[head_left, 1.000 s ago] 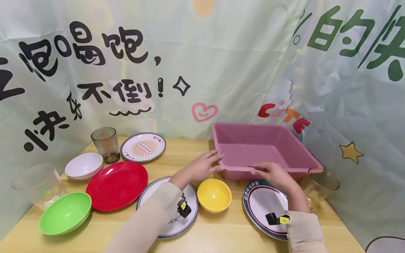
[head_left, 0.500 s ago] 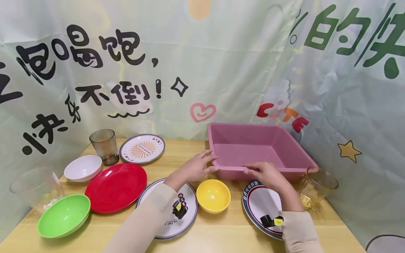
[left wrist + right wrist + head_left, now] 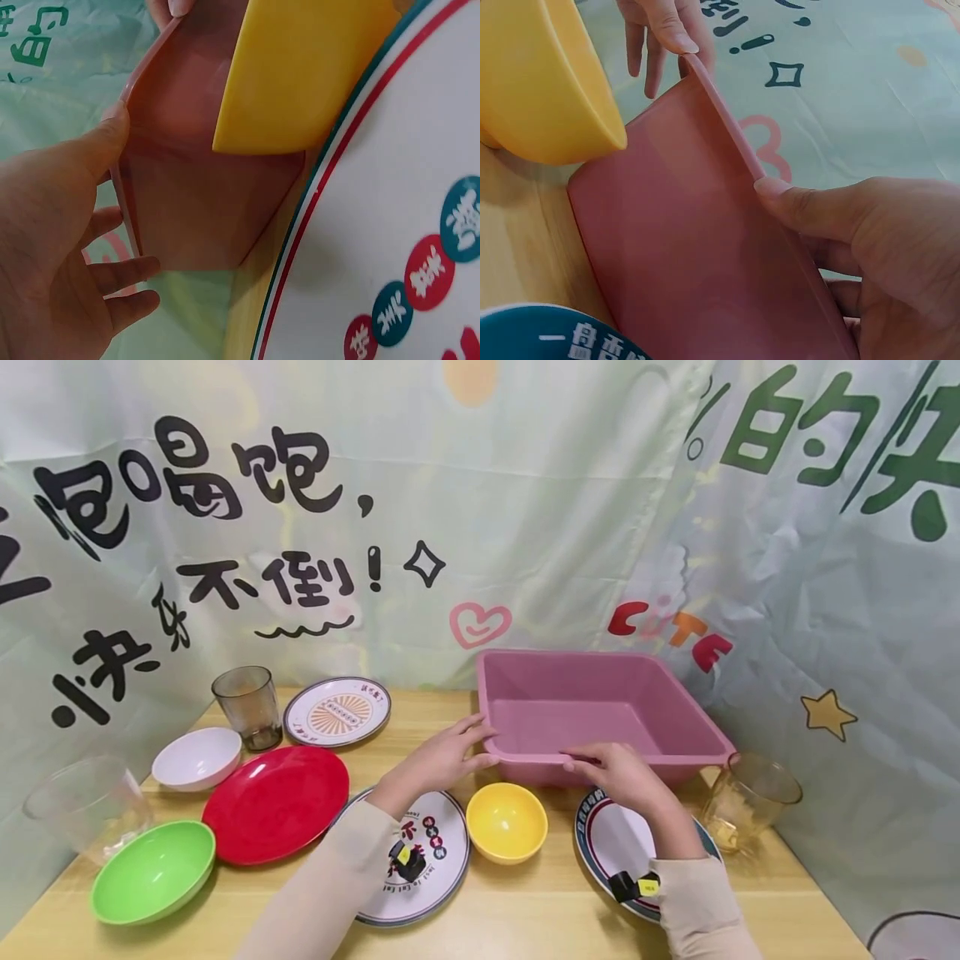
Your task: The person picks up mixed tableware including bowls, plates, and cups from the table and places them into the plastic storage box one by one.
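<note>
An empty pink rectangular basin [image 3: 532, 770] stands at the back of the table, right of the middle. My left hand [image 3: 433, 764] grips its front left corner, thumb at the front rim and fingers spread along the left side. With the right hand [image 3: 626, 781] I pinch the front rim, thumb outside and fingers over the inside. A small yellow bowl [image 3: 507, 823] sits in front of the basin, between my forearms. Under the left forearm lies a white printed plate [image 3: 444, 864]; a blue-rimmed plate [image 3: 603, 831] is partly hidden under the right wrist.
On the left are a red oval plate [image 3: 277, 806], a green bowl [image 3: 153, 872], a white bowl [image 3: 197, 758], a clear cup [image 3: 90, 806], a dark cup [image 3: 247, 706] and a patterned plate [image 3: 337, 712]. An amber cup [image 3: 753, 802] stands right of the basin. A printed curtain [image 3: 570, 527] hangs behind.
The basin has slid left across the table with both hands on its rim. A wider gap now shows between it and the amber cup. The other dishes stay in place.
</note>
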Motion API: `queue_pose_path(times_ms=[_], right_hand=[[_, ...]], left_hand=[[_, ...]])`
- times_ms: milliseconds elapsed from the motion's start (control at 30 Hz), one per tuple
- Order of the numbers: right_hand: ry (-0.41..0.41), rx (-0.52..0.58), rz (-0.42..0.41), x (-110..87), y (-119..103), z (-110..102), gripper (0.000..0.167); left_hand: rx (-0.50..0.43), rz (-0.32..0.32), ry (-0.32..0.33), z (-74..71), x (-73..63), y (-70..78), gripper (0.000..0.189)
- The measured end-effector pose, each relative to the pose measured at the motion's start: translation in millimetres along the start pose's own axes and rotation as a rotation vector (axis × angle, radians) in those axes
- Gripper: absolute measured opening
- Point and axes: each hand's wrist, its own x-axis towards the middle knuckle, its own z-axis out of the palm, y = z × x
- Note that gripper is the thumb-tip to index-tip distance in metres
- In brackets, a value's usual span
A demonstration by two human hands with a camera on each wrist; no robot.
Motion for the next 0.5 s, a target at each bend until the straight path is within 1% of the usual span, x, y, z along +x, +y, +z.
queue_pose_path(times_ms=[67, 300, 500], right_hand=[[0.007, -0.004, -0.008, 1.3, -2.5, 1.9, 0.032], [0.016, -0.006, 0.006, 7.1, -13.7, 10.1, 0.032], [0.042, -0.024, -0.036, 9.3, -18.2, 17.5, 0.031]], left_hand=[[-0.011, -0.002, 0.005, -1.7, -3.2, -2.1, 0.061], [-0.020, -0.026, 0.010, -7.4, -14.1, -10.1, 0.061], [-0.059, -0.032, 0.005, -12.0, -23.1, -13.7, 0.060]])
